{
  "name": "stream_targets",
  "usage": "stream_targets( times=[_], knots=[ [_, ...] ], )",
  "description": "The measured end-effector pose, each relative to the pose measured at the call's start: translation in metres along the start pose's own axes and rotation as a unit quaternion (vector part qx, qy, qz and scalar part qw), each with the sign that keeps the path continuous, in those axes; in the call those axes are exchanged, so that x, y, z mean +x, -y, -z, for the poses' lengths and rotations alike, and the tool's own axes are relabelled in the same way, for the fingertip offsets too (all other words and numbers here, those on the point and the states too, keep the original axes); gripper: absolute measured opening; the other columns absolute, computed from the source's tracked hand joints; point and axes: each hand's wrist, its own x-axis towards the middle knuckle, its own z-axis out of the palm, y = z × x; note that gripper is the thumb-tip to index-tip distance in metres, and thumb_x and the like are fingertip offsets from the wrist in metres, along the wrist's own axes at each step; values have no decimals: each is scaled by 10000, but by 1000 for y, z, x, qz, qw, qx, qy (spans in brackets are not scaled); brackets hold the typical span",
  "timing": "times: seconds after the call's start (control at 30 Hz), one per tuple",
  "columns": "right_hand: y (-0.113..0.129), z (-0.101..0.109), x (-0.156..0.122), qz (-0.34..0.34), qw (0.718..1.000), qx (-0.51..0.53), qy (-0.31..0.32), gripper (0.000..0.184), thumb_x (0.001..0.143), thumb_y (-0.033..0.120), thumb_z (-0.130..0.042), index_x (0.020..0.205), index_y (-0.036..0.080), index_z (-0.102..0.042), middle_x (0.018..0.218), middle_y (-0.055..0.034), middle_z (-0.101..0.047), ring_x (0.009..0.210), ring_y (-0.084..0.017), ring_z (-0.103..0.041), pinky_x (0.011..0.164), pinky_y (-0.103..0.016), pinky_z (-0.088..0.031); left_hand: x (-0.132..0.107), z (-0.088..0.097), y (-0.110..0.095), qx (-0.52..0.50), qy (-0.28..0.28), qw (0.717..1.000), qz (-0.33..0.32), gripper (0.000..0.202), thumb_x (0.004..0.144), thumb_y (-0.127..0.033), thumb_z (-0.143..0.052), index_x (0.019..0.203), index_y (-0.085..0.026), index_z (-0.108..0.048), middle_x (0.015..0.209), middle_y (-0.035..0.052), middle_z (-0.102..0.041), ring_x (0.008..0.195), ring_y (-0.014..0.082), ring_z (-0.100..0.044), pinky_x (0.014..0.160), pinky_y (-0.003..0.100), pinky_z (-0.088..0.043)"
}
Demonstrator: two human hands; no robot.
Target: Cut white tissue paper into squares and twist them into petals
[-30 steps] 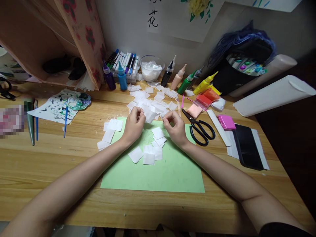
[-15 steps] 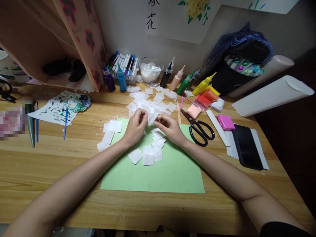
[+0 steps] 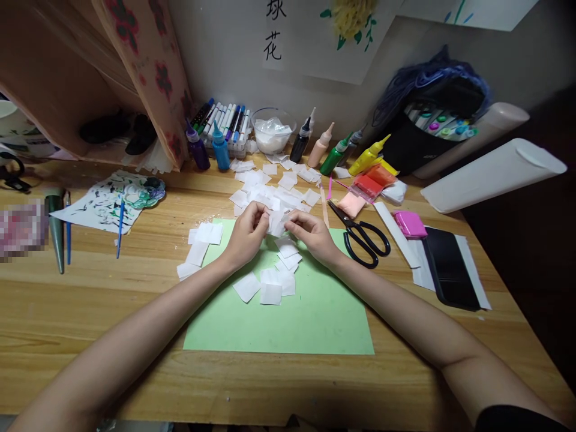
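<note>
Between my two hands is a small white paper square [image 3: 276, 223], held above the top part of a green sheet [image 3: 315, 324]. My left hand [image 3: 252, 228] pinches its left side, fingers curled. On the other side, my right hand [image 3: 310, 233] grips the right edge between thumb and fingers. Several loose white paper squares [image 3: 270, 294] lie on the green sheet below my hands. More squares [image 3: 198, 252] overlap the sheet's left edge, and a larger scatter of white paper pieces [image 3: 270, 195] spreads on the wood just beyond my fingers.
Black-handled scissors [image 3: 366, 240] lie right of the sheet, near a phone [image 3: 452, 267] and a pink packet [image 3: 409, 224]. Paint bottles [image 3: 333, 157], a glass bowl [image 3: 272, 135] and markers [image 3: 225, 123] line the back. Brushes [image 3: 120, 228] and a paint-smeared paper [image 3: 90, 210] lie left.
My right hand has shifted slightly right, and the paper square now shows flatter and wider between my fingers. The camera view has moved a little.
</note>
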Motion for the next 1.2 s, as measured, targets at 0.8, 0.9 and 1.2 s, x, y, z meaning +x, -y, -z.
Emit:
stream_targets(
  times=[0.8,0.9,1.2],
  knots=[
    [0,1,1,15,999,5,-49,247,832,378,-561,682,191,-506,635,32,-426,570,-112,-392,546,-253,-315,-3,1,-7,1,28,1000,8,322,861,-359,-526,1140,-207,-477,812,6,-530,662,115,-491,635,247,-401],
    [-4,3,1,20,998,11,-58,244,840,368,-549,680,192,-495,633,32,-420,573,-115,-391,550,-256,-313,-3,0,-8,0,-15,1000,-17,246,862,-301,-530,1081,-203,-476,811,5,-507,678,112,-478,642,238,-405],
    [-6,3,3,-1,995,26,-102,265,844,377,-537,664,195,-469,611,35,-397,567,-112,-382,549,-250,-311,5,5,7,25,-156,987,41,215,870,-307,-503,1042,-189,-452,828,15,-521,699,119,-499,677,262,-432]
  ],
)
